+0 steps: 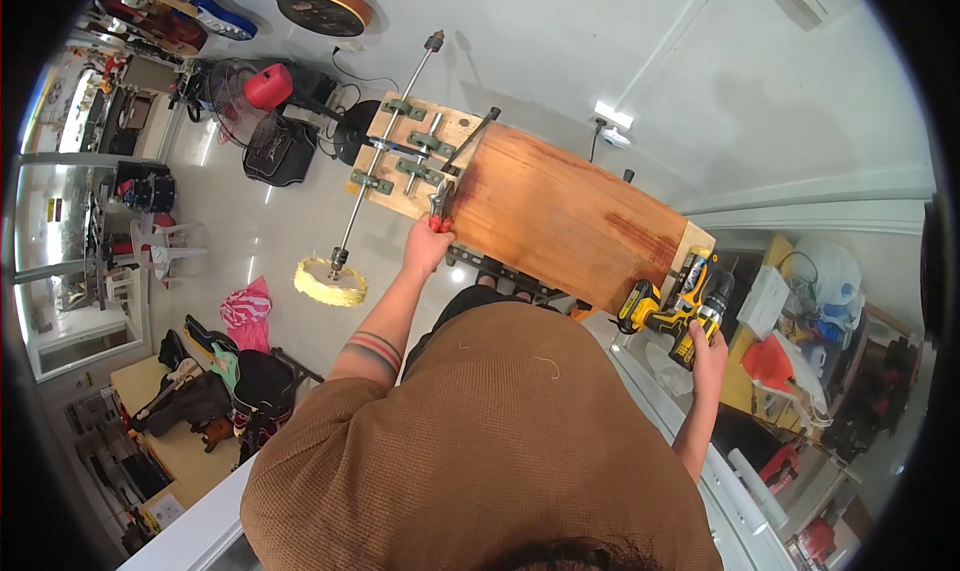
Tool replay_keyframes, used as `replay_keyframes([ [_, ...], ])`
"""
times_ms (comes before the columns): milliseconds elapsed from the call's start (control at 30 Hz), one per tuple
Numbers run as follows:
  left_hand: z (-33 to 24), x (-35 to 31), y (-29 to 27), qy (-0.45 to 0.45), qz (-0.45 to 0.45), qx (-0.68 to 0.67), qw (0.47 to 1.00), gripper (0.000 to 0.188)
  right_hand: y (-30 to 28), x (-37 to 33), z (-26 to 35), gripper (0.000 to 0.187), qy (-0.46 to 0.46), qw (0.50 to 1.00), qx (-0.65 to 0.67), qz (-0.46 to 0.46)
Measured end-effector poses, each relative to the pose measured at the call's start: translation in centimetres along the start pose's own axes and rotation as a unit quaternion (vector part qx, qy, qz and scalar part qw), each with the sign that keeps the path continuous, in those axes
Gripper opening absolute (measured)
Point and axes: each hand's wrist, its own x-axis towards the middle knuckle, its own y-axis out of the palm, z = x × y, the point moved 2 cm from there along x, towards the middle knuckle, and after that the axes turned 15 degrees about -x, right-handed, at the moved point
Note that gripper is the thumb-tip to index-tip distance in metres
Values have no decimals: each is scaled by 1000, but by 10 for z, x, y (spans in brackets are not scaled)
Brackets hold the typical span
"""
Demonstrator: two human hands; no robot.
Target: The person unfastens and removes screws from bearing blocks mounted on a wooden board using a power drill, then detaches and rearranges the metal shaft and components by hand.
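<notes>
At the left end of the wooden bench top (560, 206), my left hand (428, 246) is closed around the red handles of what looks like a pair of pliers (440, 203). Its metal jaws point away from me, beside the mounted shafts. Over at the right end, my right hand (708, 349) grips a yellow-and-black cordless drill (712, 309) whose chuck points away from me. Just left of that drill, a second yellow-and-black power tool (640, 306) rests on the bench corner.
Green bearing blocks (372, 182) carry a long steel shaft with a yellow-edged buffing wheel (330, 282) on its near end. A fan with a red hub (268, 87) stands left of the bench. Guitars (310, 1) hang on the wall. Shelving with a red container (768, 363) is at right.
</notes>
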Motion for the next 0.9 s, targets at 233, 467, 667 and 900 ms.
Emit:
replay_keyframes([
  [233,7,-13,23,-154,-29,-287,945,31,4,2,14,50,-13,998,-51,-21],
  [467,5,-17,29,-158,-77,-368,913,40,11,5,24,50,-21,996,-82,-16],
  [667,23,-19,23,-116,-87,-391,909,37,13,-1,28,57,-13,991,-132,-19],
  [900,33,-19,-2,-123,-102,-385,909,28,18,-26,39,58,6,989,-147,-29],
])
